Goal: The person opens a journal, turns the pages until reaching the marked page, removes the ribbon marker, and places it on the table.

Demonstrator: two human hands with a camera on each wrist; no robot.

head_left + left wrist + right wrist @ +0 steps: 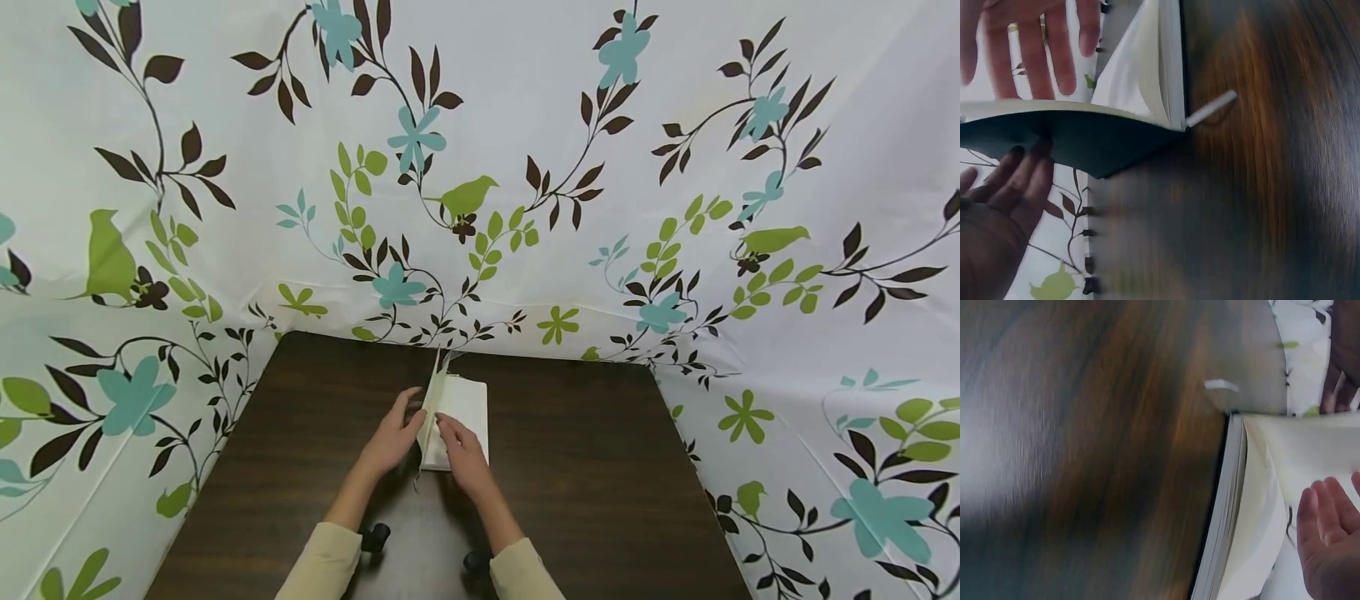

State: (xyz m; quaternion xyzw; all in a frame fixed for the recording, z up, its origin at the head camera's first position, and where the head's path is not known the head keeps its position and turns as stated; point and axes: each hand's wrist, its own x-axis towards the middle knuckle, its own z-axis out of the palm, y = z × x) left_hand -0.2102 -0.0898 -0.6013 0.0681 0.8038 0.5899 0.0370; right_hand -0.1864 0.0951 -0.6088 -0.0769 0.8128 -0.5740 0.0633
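A notebook (467,421) with a dark green cover (1054,137) and cream pages lies on the table, its cover and some leaves raised at the left. My left hand (392,433) is at the outer side of that raised cover, and in the left wrist view its extended fingertips touch the dark surface. On the inner side is my right hand (465,450), fingers extended towards the pale inner face; the right wrist view shows the palm (1332,544) with nothing in it. Whether the right fingertips touch the paper I cannot tell. A ribbon marker (1213,107) sticks out from the spine's end.
The dark wooden table (585,467) extends to both sides of the notebook. A white cloth (510,125) printed with leaves, flowers and birds hangs behind and beside it. Dark wrist devices (375,537) sit by the sleeves.
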